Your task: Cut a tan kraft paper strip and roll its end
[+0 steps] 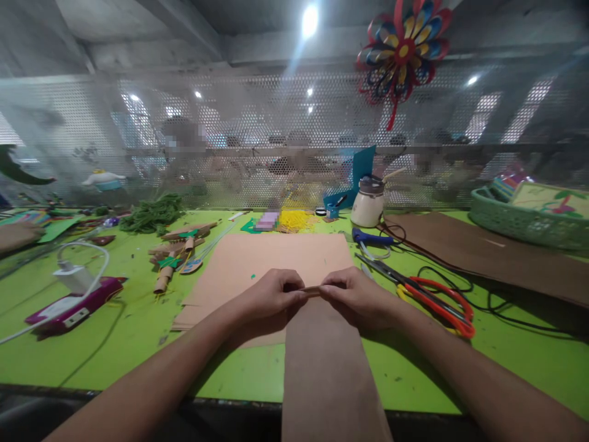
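- At centre, low over the bench (pixel 414 387): left hand (pixel 278 291) and right hand (pixel 352 291), near each other, knuckles up, thumbs pointing inward.
- In left hand: a closed pinch, thumb against curled fingers, on the far end of a brown paper strip (pixel 326 368).
- In right hand: a mirrored closed pinch on the same end, with a short narrow edge exposed between both thumbs.
- From the lower corners: left forearm (pixel 184 356) and right forearm (pixel 455 356), slanted inward to form a wide V.
- Between the forearms: the strip, lengthwise from the fingertips toward the viewer, past the bench's near edge.
- Beneath and beyond the hands: a stack of tan paper sheets (pixel 257 258).
- Beside right wrist: scissors (pixel 442 301) with red-orange handles.
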A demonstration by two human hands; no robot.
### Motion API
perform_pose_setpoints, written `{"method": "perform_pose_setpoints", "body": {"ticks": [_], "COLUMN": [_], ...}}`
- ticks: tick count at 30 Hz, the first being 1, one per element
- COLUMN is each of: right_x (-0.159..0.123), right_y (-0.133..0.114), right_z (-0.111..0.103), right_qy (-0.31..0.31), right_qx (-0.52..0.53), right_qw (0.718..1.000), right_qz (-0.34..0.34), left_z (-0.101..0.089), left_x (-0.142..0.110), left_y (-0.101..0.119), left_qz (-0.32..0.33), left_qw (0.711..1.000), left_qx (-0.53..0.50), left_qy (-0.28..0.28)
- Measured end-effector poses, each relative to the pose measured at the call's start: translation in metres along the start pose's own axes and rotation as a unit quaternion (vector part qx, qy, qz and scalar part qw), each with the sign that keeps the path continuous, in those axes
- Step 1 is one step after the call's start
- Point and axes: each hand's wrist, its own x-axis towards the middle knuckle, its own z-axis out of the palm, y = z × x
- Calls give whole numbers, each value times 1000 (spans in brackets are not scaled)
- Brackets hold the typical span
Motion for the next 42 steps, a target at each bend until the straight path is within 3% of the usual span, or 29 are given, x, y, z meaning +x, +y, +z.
{"method": "perform_pose_setpoints", "body": {"ticks": [17,35,42], "right_x": [3,3,3], "right_y": [2,2,5], "right_z": [7,7,8], "right_qy": [37,36,38], "right_qx": [-22,-28,-27], "right_qw": [999,999,999], "right_qz": [-14,-19,-22], "left_z": [1,-2,0], "left_x": [-2,0,0], "left_y": [2,2,-1], "left_qz": [65,65,82], "left_qw": [988,988,985], "left_qx": [138,141,148], "left_qy": [34,8,29]}}
